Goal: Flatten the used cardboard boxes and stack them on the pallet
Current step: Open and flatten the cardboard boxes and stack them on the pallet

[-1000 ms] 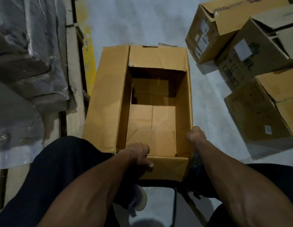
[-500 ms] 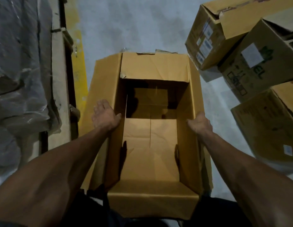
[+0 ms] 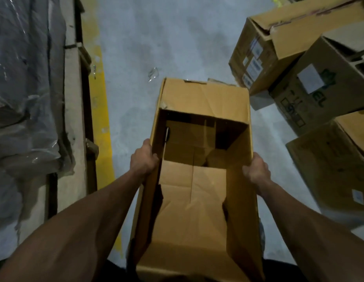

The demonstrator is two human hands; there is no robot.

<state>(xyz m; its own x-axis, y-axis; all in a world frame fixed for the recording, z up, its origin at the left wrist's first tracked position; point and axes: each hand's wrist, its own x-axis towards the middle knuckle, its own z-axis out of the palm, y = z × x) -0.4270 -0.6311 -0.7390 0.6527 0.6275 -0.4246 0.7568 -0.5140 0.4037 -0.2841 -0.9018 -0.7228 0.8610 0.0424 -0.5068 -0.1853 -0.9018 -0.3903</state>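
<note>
We hold the open cardboard box point(image 3: 205, 180) above the grey floor point(image 3: 177, 37), its opening toward us; our left hand point(image 3: 143, 160) grips its left wall, our right hand point(image 3: 256, 169) grips its right wall. More boxes point(image 3: 311, 82) lie near on the right; the pallet point(image 3: 73, 110) is at the left.

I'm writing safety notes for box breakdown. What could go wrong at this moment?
1. The left hand and right hand grip the open box by its thin side walls; the edges may cut or slip.
2. The stacked boxes close on the right leave little room, so a swing could knock them.
</note>
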